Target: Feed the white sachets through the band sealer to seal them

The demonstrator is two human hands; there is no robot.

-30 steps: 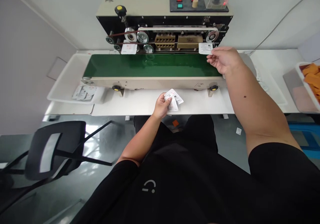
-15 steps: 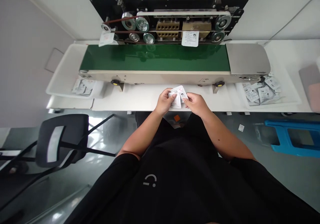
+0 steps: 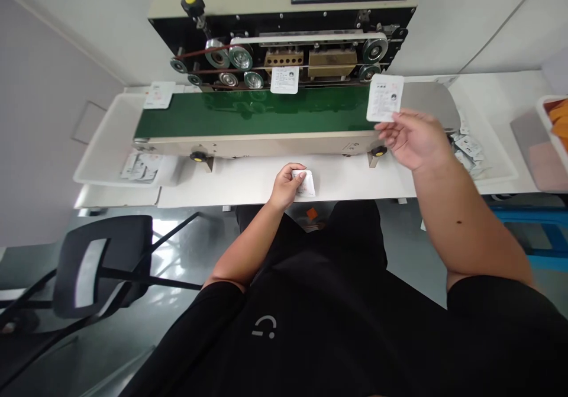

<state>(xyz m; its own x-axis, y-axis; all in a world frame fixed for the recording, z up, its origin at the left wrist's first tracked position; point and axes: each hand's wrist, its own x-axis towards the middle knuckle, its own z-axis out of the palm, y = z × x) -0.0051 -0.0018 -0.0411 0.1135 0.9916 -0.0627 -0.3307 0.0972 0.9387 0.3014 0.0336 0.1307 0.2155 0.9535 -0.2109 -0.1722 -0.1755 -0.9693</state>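
Note:
My left hand [image 3: 287, 185] pinches a small white printed packet [image 3: 307, 185] low over the white table, in front of the machine. Raised at the right end of the green conveyor belt [image 3: 328, 110], my right hand [image 3: 417, 136] grips another white packet [image 3: 385, 96] by its lower corner, print facing me. A third packet [image 3: 284, 80] hangs in the sealing machine [image 3: 332, 63] beneath its brass blocks, upright over the belt. At the belt's left end lies one more packet [image 3: 158, 95].
A white bin [image 3: 102, 148] with several packets stands at the left. Another bin [image 3: 497, 166] of packets is at the right, partly behind my forearm. An orange-filled container [image 3: 550, 131] sits at the far right. A black chair [image 3: 104, 267] and a blue stool [image 3: 541, 237] are below.
My right hand has moved up and right from beside my left, carrying a packet. The packet in the machine has shifted left, and the leftmost one now lies on the belt's end.

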